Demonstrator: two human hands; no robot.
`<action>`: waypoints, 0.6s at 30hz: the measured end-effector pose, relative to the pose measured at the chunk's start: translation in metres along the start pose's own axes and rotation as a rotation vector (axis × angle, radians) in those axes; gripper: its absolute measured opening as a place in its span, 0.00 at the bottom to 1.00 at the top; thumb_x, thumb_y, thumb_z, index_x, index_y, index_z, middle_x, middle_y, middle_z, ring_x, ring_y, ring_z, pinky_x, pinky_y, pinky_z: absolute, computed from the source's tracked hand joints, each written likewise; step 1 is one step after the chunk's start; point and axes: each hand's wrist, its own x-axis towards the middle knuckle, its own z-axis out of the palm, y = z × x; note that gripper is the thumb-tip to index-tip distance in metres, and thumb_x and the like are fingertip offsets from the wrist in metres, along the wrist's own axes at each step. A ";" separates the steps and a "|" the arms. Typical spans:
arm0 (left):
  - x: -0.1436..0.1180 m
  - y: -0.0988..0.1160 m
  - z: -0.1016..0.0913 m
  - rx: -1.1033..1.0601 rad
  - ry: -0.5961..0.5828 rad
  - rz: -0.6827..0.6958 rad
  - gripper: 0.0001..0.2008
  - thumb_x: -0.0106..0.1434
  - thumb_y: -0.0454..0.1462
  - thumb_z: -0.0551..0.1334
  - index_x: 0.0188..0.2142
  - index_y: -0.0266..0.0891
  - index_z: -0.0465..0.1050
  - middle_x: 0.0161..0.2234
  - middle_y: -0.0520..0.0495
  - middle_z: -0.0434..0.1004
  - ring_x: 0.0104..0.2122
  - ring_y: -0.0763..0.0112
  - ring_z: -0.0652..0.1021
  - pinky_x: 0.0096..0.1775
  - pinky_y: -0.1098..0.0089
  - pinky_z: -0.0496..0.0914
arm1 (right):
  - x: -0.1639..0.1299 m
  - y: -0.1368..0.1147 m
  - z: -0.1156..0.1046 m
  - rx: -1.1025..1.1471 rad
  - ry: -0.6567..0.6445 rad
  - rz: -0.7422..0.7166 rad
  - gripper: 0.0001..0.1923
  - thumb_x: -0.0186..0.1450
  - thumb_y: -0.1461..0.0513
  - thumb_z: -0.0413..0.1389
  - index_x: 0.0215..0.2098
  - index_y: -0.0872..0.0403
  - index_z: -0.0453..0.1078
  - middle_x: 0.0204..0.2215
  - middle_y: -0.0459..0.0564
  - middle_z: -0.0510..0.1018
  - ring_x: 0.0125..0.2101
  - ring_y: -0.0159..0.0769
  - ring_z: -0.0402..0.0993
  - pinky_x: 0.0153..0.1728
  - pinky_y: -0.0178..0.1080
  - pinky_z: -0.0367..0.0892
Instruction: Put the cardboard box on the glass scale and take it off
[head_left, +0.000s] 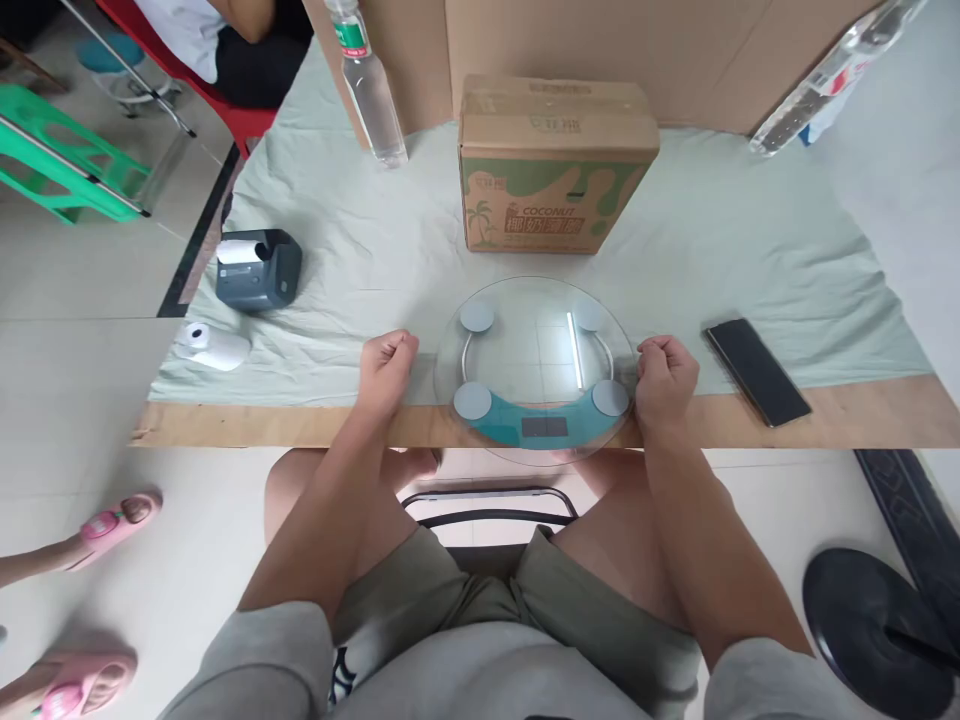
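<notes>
A round glass bathroom scale (536, 350) lies flat at the table's front edge, its near rim jutting past the wood. Its blue-green band carries a dark, blank display. My left hand (385, 370) rests as a fist on the cloth, a short gap to the left of the glass. On the other side my right hand (666, 376), likewise a fist, sits right beside the rim; whether it touches the glass I cannot tell. Neither fist shows anything in it. Behind the scale stands a closed cardboard box (555, 170) printed with "COCONUT".
A black phone (757, 372) lies to the right. On the left are a label printer (259, 270) and a paper roll (214, 346). Clear bottles (375, 100) stand at the back left and right (832, 80). A cardboard panel (705, 60) closes off the back. Another person's feet (120, 525) show at left.
</notes>
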 end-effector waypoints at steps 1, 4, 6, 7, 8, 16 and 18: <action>0.000 0.002 0.000 0.004 -0.002 -0.006 0.21 0.56 0.40 0.62 0.16 0.41 0.51 0.16 0.56 0.48 0.20 0.77 0.52 0.25 0.68 0.45 | -0.001 -0.001 -0.001 0.000 0.015 0.004 0.07 0.62 0.60 0.52 0.27 0.52 0.66 0.20 0.41 0.61 0.24 0.30 0.58 0.27 0.36 0.53; -0.001 0.004 0.001 0.009 0.001 -0.023 0.21 0.57 0.41 0.61 0.16 0.41 0.51 0.16 0.55 0.48 0.20 0.77 0.52 0.25 0.68 0.45 | -0.001 -0.002 -0.002 0.009 0.037 0.022 0.07 0.61 0.60 0.53 0.26 0.52 0.68 0.19 0.41 0.62 0.23 0.30 0.59 0.27 0.36 0.53; -0.001 0.003 0.001 0.015 -0.002 -0.029 0.21 0.58 0.40 0.61 0.16 0.41 0.52 0.16 0.55 0.49 0.20 0.77 0.52 0.25 0.68 0.46 | -0.001 -0.004 -0.002 0.042 0.030 0.041 0.07 0.61 0.60 0.54 0.26 0.52 0.68 0.19 0.40 0.62 0.22 0.29 0.58 0.26 0.36 0.53; -0.001 0.002 0.001 0.019 -0.006 -0.032 0.21 0.58 0.40 0.61 0.16 0.41 0.52 0.16 0.55 0.49 0.20 0.76 0.53 0.25 0.68 0.46 | 0.000 -0.005 -0.003 0.067 0.032 0.047 0.06 0.61 0.60 0.54 0.26 0.52 0.68 0.18 0.40 0.62 0.22 0.29 0.57 0.26 0.36 0.52; -0.001 0.002 0.002 0.022 -0.007 -0.038 0.20 0.58 0.39 0.62 0.16 0.41 0.53 0.16 0.55 0.49 0.20 0.76 0.53 0.25 0.68 0.46 | 0.000 -0.006 -0.003 0.093 0.040 0.048 0.06 0.61 0.60 0.54 0.26 0.52 0.69 0.18 0.40 0.62 0.21 0.30 0.57 0.26 0.36 0.52; 0.030 0.027 -0.006 -0.064 0.190 0.019 0.08 0.57 0.33 0.58 0.22 0.38 0.67 0.19 0.52 0.58 0.23 0.74 0.59 0.27 0.69 0.53 | 0.019 -0.018 -0.010 0.185 0.207 -0.017 0.06 0.55 0.62 0.56 0.31 0.50 0.74 0.23 0.43 0.72 0.29 0.35 0.71 0.38 0.41 0.65; 0.059 0.036 -0.007 -0.065 0.201 0.088 0.05 0.58 0.31 0.58 0.26 0.37 0.70 0.21 0.51 0.63 0.25 0.73 0.62 0.30 0.70 0.57 | 0.038 -0.024 -0.003 0.219 0.166 -0.047 0.09 0.54 0.63 0.56 0.34 0.51 0.75 0.25 0.43 0.74 0.31 0.35 0.74 0.40 0.42 0.66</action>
